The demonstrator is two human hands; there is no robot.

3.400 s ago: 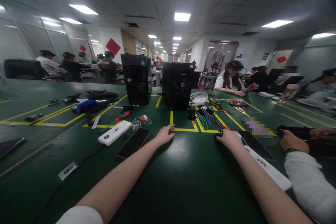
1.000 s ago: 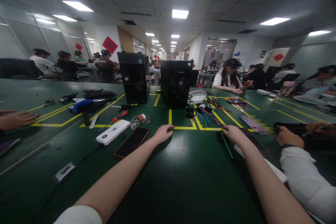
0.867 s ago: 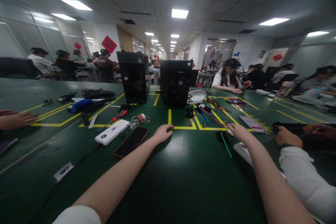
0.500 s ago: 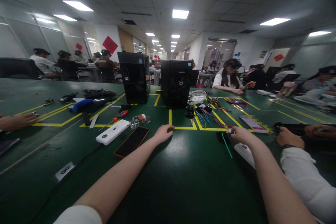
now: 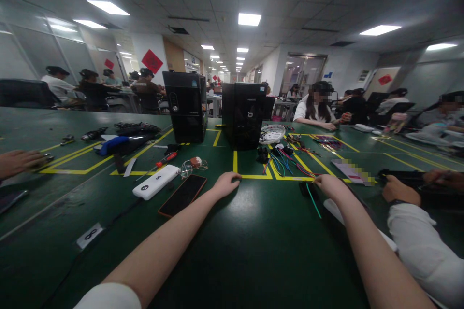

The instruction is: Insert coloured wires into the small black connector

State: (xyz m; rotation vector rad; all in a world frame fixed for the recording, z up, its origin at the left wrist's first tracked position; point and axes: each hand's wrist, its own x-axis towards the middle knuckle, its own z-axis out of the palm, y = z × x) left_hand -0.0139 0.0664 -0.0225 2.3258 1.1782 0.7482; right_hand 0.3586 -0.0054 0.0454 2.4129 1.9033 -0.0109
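My left hand (image 5: 226,184) lies palm down on the green table (image 5: 253,241), fingers stretched toward a yellow tape line, holding nothing. A dark phone (image 5: 183,195) and a white power bank (image 5: 156,182) lie just left of it. My right hand (image 5: 328,186) rests on the table with its fingers drawn together. Its fingertips are at the top end of a loose green wire (image 5: 313,203), beside a small black part (image 5: 303,188). What they pinch, if anything, is too small to tell. A white device (image 5: 335,208) lies partly under my right forearm.
Two black computer towers (image 5: 186,106) (image 5: 246,116) stand mid-table, with a white basket (image 5: 273,134) and coloured wires (image 5: 286,161) to their right. Tools and a red screwdriver (image 5: 167,158) lie at left. A co-worker's hand (image 5: 398,190) and white sleeve (image 5: 420,241) are at right, another person's hand (image 5: 18,161) at left.
My right hand lifted off the spot where the green wire now shows, drifted right, then came back to the wire's top end. A hand entered at far left. My left hand stayed put.
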